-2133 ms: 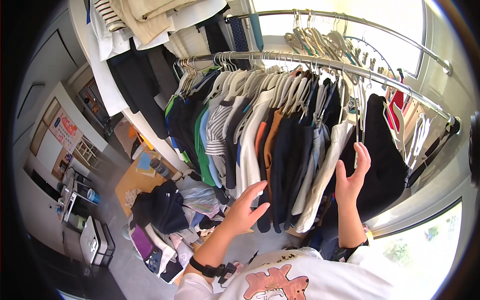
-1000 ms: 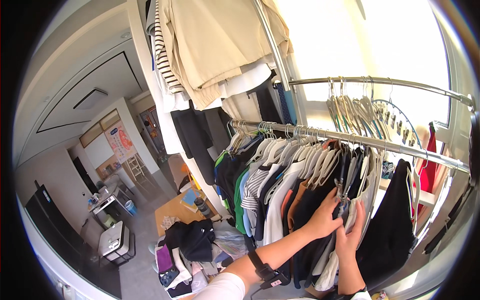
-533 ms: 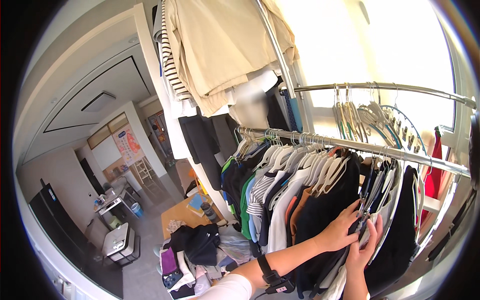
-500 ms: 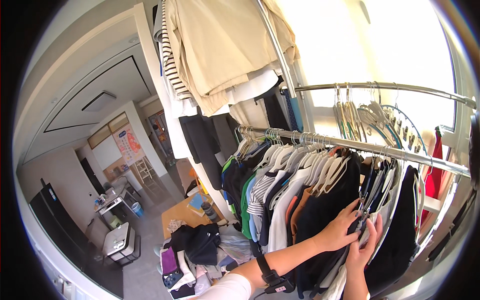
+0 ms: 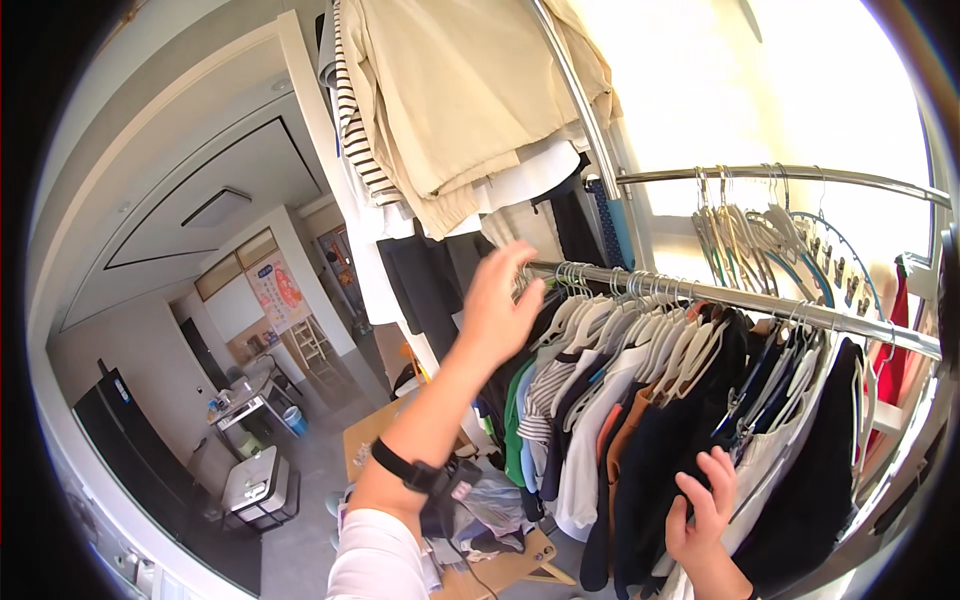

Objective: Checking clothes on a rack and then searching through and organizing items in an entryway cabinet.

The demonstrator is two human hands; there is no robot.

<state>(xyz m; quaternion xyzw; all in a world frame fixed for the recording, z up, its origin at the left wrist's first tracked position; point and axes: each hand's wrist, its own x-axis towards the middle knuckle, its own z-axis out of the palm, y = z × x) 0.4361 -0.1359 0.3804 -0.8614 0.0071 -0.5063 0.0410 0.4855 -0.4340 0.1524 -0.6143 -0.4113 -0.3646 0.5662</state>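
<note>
My left hand (image 5: 500,308) is raised at the left end of the lower metal rail (image 5: 760,300). Its thumb and forefinger stand apart around the hooks of the leftmost hangers; whether they touch is hard to make out. Low in front of the clothes, my right hand (image 5: 705,515) has its fingers spread and nothing in them. Shirts on pale hangers (image 5: 655,345) fill the rail, among them a green one (image 5: 514,425), a striped one (image 5: 552,392) and a black garment (image 5: 660,465). Light trousers (image 5: 765,460) hang behind my right hand.
Above left hang beige trousers (image 5: 450,90). Spare hangers and a clip hanger (image 5: 835,255) hang from a higher rail (image 5: 860,182) at the back. A wooden table (image 5: 365,440) with piled clothes stands below my left arm. A black strap device with a cable is on that forearm.
My left hand has left the hangers at the right and moved up to the rail's left end. My right hand has come away from them, fingers spread. The view has shifted slightly.
</note>
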